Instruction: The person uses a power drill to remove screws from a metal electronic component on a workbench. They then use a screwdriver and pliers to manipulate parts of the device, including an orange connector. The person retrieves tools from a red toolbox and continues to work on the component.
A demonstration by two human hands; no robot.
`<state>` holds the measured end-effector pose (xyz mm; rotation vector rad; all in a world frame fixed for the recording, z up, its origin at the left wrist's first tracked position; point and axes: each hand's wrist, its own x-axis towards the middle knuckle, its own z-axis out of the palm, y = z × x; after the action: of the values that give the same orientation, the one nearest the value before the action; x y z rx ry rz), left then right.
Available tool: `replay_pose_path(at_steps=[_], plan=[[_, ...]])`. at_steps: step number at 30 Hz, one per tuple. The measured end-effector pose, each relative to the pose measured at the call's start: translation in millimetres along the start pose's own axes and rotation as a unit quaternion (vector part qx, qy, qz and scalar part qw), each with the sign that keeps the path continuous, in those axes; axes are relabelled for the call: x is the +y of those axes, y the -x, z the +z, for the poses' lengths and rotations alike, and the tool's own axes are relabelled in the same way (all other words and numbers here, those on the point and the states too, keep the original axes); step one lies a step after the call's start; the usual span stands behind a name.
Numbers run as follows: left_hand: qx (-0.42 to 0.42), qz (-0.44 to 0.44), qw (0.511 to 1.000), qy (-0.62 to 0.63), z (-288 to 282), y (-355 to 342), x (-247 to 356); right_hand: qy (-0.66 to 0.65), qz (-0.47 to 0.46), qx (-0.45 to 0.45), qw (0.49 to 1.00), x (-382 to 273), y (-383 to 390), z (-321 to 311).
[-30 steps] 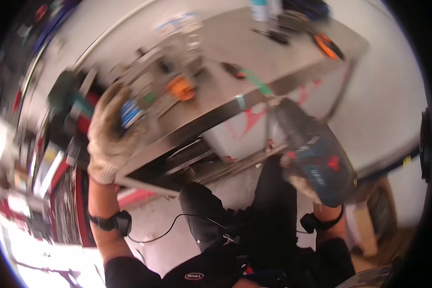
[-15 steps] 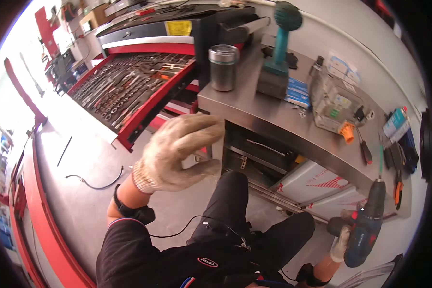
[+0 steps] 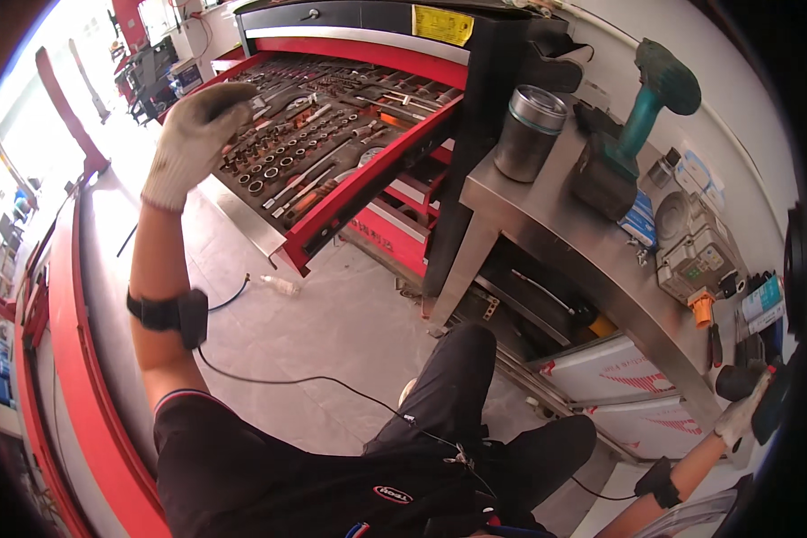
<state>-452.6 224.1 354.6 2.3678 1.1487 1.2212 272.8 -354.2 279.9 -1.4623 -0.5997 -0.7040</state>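
Observation:
My left hand (image 3: 197, 139), in a pale work glove with darkened fingers, is raised over the left side of an open red tool drawer (image 3: 359, 202). Its fingers reach toward the sockets (image 3: 282, 161), apart from one another, and nothing shows in them. Whether they touch a tool I cannot tell. At the far right, my right hand (image 3: 742, 417), also gloved, grips a dark cordless drill (image 3: 771, 408). The rim of the picture cuts off much of that drill. Rows of sockets, wrenches and ratchets fill the drawer's fitted trays.
On the steel bench (image 3: 592, 269) stand a steel canister (image 3: 531, 134), a teal cordless tool (image 3: 641, 134), a grey case (image 3: 698, 255) and a spray can (image 3: 762, 300). A hose (image 3: 233, 296) lies on the floor. Red rails (image 3: 85, 359) run along the left.
My left hand has moved left and up to the drawer, its arm stretching out. The view has turned left. My right hand, with the drill, now sits nearer the right rim.

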Motion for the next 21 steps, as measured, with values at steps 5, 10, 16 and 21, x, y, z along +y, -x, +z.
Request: replay_pose_path(at_steps=[5, 10, 16, 21], plan=[[-0.102, -0.083, 0.989, -0.072, 7, -58, -31, 0.065, 0.058, -0.018, 0.996, 14, -35, 12], [-0.211, -0.102, 0.965, -0.115, 16, -86, -44, 0.082, 0.013, -0.043, 0.996, 11, -53, 28], [-0.160, -0.070, 0.968, -0.178, 40, -82, -54, 0.048, 0.068, -0.049, 0.995, 49, -75, 21], [-0.147, -0.013, 0.967, -0.208, 48, -77, -50, 0.102, 0.019, -0.076, 0.992, 66, -71, 12]])
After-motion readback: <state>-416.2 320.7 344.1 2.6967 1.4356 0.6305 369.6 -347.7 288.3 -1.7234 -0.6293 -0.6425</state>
